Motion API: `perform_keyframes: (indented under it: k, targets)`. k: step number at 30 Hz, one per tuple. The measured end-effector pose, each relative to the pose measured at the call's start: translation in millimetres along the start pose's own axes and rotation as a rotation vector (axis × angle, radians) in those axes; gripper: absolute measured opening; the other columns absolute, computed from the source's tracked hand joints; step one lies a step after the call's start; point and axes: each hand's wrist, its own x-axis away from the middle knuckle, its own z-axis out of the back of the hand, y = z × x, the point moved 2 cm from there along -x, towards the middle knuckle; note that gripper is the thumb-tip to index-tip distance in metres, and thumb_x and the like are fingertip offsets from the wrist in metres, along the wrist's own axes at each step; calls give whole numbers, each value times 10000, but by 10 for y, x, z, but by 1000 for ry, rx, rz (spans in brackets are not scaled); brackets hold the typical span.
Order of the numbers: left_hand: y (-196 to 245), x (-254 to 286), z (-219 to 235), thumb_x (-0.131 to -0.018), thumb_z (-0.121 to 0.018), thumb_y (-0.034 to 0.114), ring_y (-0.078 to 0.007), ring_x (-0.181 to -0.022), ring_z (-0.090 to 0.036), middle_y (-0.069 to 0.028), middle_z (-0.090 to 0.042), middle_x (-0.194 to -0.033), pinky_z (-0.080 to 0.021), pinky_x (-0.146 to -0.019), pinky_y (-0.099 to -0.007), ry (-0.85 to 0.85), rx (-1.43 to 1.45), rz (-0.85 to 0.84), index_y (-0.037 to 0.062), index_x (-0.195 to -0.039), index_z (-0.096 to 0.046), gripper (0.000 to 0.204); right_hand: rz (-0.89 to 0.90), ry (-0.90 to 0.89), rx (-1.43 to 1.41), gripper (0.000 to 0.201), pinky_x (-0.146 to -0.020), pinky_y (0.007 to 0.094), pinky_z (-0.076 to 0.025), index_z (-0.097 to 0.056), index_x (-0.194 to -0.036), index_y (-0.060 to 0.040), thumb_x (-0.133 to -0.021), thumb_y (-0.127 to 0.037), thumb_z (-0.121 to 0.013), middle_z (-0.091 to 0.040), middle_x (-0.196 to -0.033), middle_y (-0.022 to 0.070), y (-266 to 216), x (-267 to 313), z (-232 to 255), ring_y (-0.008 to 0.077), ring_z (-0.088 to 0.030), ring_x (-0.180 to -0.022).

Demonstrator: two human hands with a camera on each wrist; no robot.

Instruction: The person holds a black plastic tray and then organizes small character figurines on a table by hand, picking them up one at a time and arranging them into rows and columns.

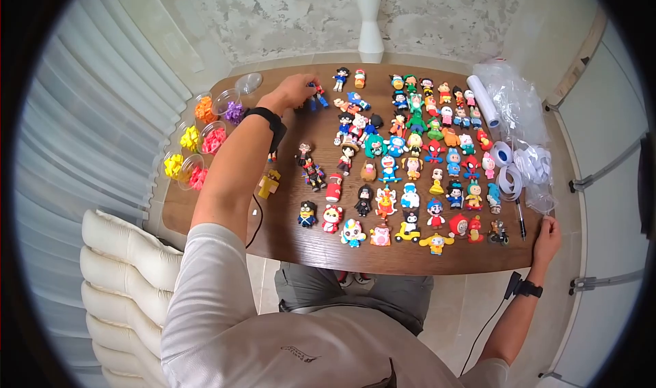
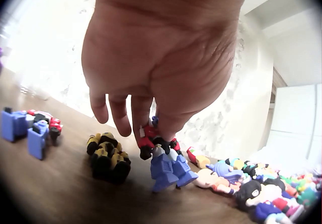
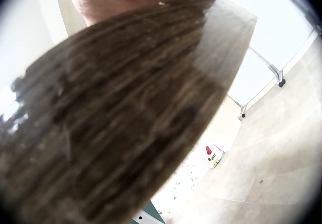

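The left hand (image 1: pixel 295 92) reaches to the table's far left part and pinches a red and blue robot figure (image 1: pixel 318 101) between thumb and fingers. Close up in the left wrist view, that hand (image 2: pixel 161 58) grips the figure (image 2: pixel 170 169) at its red upper body, blue legs down by the wood. Beside it lies a yellow and black figure (image 2: pixel 108 158); another red and blue one (image 2: pixel 37 131) is farther left. The right hand (image 1: pixel 547 239) rests at the table's near right corner, holding no figure; only part of this hand (image 3: pixel 141 0) shows in the right wrist view.
Many small figures stand or lie in rows across the table (image 1: pixel 287 241). Tubs of yellow (image 1: pixel 190 138), orange and purple pieces line the left edge. On the right are a white roll (image 1: pixel 483 101), clear plastic bags (image 1: pixel 516 108), tape rolls (image 1: pixel 509 182) and a pen (image 1: pixel 521 220).
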Motion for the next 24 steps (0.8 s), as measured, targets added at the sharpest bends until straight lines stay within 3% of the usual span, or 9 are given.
perform_keyframes:
  k: [1,4,7,19,22,24]
  targets:
    - [-8,-19,-25,-952,-608,205,-314,-924,-686,-154,-709,-1012,-536,-826,-427,4,-20,18,101,-1161,-670,241,-4,5,6,262,-682,279,-437,-684,-990,-3,-972,-260,-635,-533,-740,-6,-7,3,3,103,-481,-710]
    - [46,-47,-109,-950,-593,218,-368,-1092,-649,-191,-696,-1147,-502,-937,-446,-9,-170,12,82,-1215,-660,305,7,19,11,257,-675,272,-430,-683,-986,-8,-973,-260,-635,-529,-740,-9,29,-26,3,97,-472,-708]
    - [-70,-154,-303,-954,-579,226,-377,-1115,-636,-196,-687,-1174,-498,-957,-446,47,-304,-38,78,-1252,-643,338,-2,19,-16,259,-662,270,-422,-683,-982,-12,-975,-266,-632,-523,-732,-12,79,-9,-17,91,-461,-699]
    - [49,41,-214,-948,-574,225,-388,-1143,-623,-180,-683,-1204,-501,-967,-472,-57,-287,-150,130,-1264,-643,337,-15,33,-34,261,-638,272,-413,-683,-981,-14,-975,-270,-631,-522,-712,-18,-6,-9,-7,82,-456,-680]
    - [82,-20,-265,-936,-611,253,-383,-1143,-621,-203,-676,-1191,-489,-975,-448,73,-276,-85,69,-1265,-627,377,-33,26,-31,268,-644,271,-419,-687,-994,-13,-973,-274,-633,-539,-719,-16,8,-9,-7,83,-470,-686]
    - [358,-15,-224,-932,-611,254,-384,-1132,-628,-201,-678,-1202,-498,-972,-460,107,-202,-61,91,-1251,-648,360,-63,1,-16,274,-683,271,-440,-691,-1020,-6,-978,-269,-626,-586,-765,2,4,-15,7,89,-510,-726]
